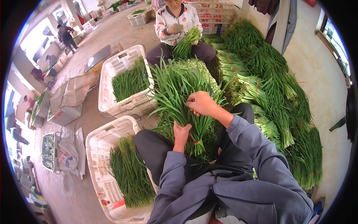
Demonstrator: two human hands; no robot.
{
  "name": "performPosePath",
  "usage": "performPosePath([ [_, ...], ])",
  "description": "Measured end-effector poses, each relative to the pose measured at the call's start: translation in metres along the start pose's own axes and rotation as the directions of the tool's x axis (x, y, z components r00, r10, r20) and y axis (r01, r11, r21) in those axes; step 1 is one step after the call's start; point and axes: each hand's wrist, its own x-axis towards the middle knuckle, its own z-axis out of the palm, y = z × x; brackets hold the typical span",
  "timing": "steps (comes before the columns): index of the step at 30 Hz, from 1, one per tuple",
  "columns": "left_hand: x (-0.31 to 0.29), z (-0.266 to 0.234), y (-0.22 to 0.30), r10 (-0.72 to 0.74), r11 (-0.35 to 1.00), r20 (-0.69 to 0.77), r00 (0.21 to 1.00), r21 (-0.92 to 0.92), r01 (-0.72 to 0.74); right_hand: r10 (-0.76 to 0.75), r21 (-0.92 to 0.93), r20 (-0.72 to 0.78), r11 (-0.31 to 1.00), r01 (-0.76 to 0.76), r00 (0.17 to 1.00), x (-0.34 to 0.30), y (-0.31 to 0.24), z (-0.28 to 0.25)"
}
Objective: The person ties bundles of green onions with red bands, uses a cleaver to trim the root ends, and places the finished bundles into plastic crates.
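A thick bunch of green garlic chives stands between my knees, its leaves fanning out at the top. My left hand grips its near left side, thumb across the leaves. Low on the bunch, just right of that hand, runs a red band. My right hand reaches in from the right with fingers pinched together at the leaves; the fingertips are partly hidden among them. More loose chives lie beneath and behind the bunch.
Banded chive bundles are heaped along the right wall. At my left stand two white plastic crates, a near one and a farther one, both holding chives. Facing me, a seated person holds another bunch. Sacks and crates stand farther left.
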Motion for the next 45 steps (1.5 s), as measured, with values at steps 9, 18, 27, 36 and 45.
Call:
performPosePath([
  [9,0.001,-0.007,-0.008,0.057,0.993,0.012,0.998,0.107,-0.058,-0.184,0.261,0.586,0.965,0.031,0.789,-0.042,-0.034,-0.028],
  [18,-0.001,-0.001,-0.010,0.040,0.982,-0.029,0.999,0.186,-0.034,-0.287,0.117,0.052,0.953,0.279,0.957,-0.005,-0.032,0.012],
  [27,-0.002,0.000,-0.004,0.075,0.992,0.000,0.997,0.101,-0.074,-0.114,0.339,-0.235,0.921,0.191,0.965,0.008,-0.045,-0.023],
  [36,-0.003,0.003,0.002,0.070,0.985,-0.013,0.997,0.162,-0.067,-0.478,0.915,-0.016,0.347,0.206,0.878,0.009,-0.009,-0.056],
  [45,0.024,-0.037,0.012,-0.315,0.747,0.154,0.937,-0.568,0.345,0.125,0.073,0.400,0.983,-0.168,0.908,-0.072,0.073,-0.062],
])
